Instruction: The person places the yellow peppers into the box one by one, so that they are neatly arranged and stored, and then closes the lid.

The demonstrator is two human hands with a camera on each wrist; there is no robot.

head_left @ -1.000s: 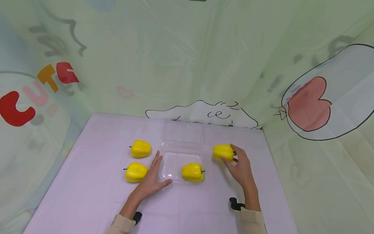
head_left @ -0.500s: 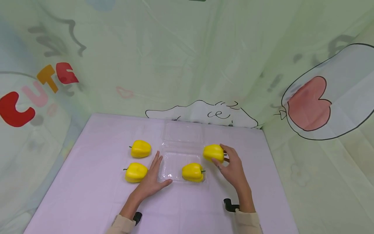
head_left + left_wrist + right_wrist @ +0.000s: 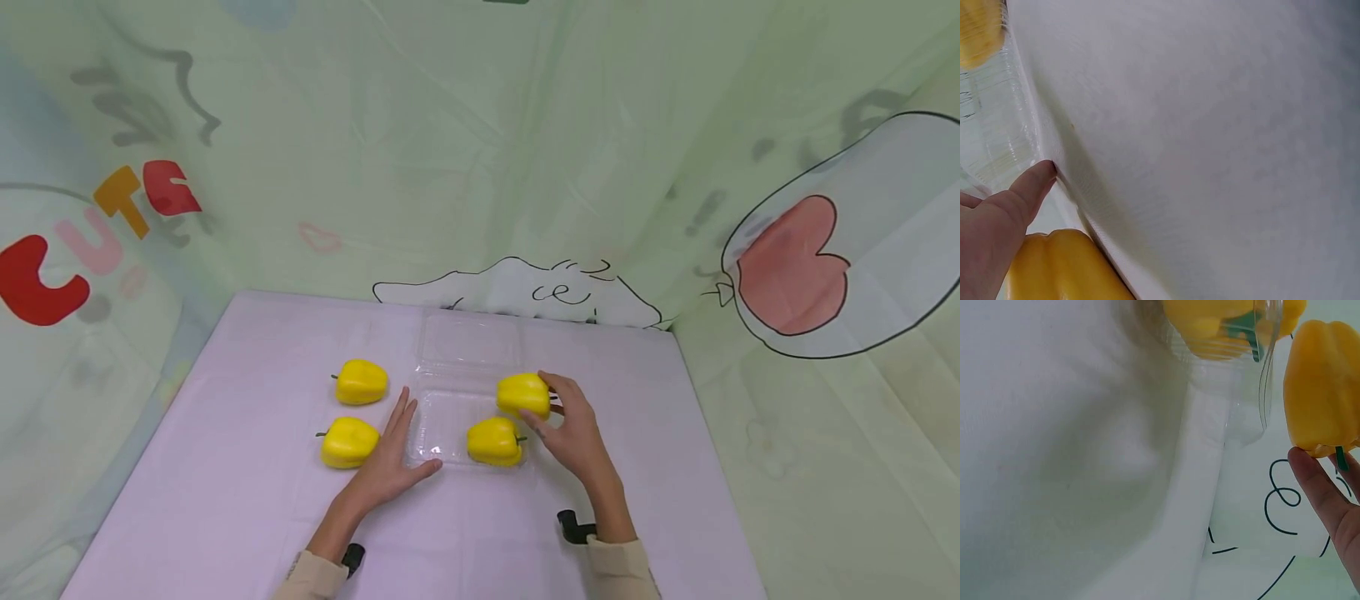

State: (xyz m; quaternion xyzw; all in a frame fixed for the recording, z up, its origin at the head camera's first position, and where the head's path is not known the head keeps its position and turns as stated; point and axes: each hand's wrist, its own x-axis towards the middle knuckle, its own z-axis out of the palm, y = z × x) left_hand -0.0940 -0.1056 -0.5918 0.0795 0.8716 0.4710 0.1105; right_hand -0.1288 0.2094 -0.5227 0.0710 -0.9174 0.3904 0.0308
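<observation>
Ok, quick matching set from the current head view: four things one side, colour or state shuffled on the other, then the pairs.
Column one
1. Left hand
2. Right hand
3. Container
4. Table

Column two
A. Pale lilac
B. Clear, with its lid open
C. Fingers apart, holding nothing
D. Gripping a yellow pepper at its stem end

Pairs: 1-C, 2-D, 3-B, 4-A
</observation>
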